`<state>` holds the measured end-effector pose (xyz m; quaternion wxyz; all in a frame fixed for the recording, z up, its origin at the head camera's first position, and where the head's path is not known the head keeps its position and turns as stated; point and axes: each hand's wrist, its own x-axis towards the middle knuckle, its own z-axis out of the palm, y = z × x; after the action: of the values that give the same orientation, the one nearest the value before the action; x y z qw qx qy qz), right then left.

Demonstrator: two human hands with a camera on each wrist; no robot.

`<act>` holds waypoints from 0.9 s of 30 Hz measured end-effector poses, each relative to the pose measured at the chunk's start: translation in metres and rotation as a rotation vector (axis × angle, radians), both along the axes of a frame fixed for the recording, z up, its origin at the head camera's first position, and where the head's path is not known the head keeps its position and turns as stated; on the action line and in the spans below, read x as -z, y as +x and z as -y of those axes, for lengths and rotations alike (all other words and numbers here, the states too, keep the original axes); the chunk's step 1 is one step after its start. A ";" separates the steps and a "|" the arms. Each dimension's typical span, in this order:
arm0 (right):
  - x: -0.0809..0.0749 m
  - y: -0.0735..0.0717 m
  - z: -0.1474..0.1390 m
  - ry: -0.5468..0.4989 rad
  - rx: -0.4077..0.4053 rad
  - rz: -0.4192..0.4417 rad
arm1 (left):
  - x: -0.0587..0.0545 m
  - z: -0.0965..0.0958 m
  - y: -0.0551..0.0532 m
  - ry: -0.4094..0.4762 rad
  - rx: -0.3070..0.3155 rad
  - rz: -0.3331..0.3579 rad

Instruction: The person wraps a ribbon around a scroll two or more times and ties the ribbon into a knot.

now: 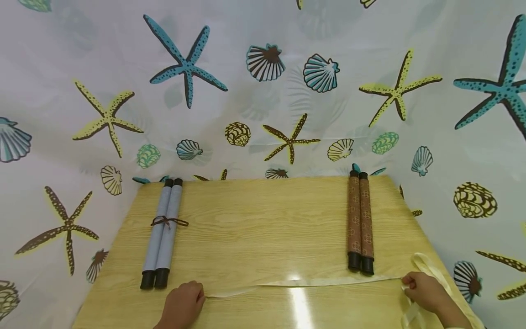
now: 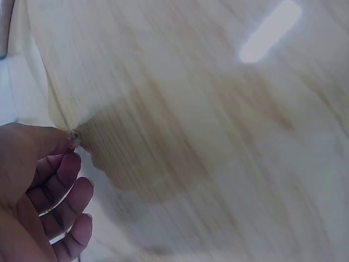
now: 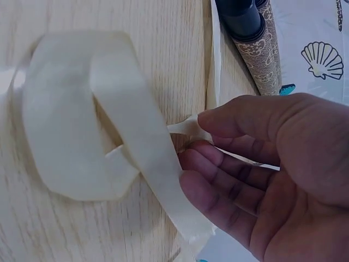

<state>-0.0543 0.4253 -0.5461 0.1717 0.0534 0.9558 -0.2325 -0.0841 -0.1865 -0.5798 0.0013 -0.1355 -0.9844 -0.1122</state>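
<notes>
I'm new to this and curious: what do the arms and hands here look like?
Both the left hand and right hand are human and bare, with no gloves or rings visible. A sliver of pale sleeve seems to show on the right.

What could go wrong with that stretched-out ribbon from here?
The cream ribbon crosses over itself beside the right hand, so its loops may tangle. The left hand seems to pinch only the very end, so that could slip free. The stretched length passes close to the black end caps of the brown patterned scroll and might snag there.
</notes>
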 end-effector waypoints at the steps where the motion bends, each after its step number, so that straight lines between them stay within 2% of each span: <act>1: 0.000 0.000 0.000 -0.002 -0.003 0.002 | 0.001 0.006 0.000 -0.005 -0.022 0.008; 4: 0.000 -0.001 0.000 0.005 -0.007 0.006 | 0.001 0.026 0.001 -0.007 -0.091 0.047; 9: 0.000 -0.001 0.000 0.026 -0.011 -0.011 | -0.001 0.058 0.005 0.028 -0.210 0.198; 13: 0.000 0.000 0.000 0.037 -0.015 -0.025 | -0.002 0.085 0.004 0.039 -0.266 0.300; 17: -0.001 -0.001 0.001 0.027 -0.012 0.003 | -0.002 0.115 0.000 0.033 -0.331 0.386; 22: -0.001 -0.003 0.002 0.005 -0.012 0.036 | -0.004 0.152 -0.004 0.034 -0.440 0.449; 27: 0.000 -0.006 0.002 -0.025 -0.014 0.095 | -0.007 0.183 -0.007 0.002 -0.520 0.496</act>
<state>-0.0603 0.4237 -0.5465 0.2193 0.0555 0.9440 -0.2403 -0.0912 -0.3698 -0.5731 -0.2089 0.1506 -0.9563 -0.1384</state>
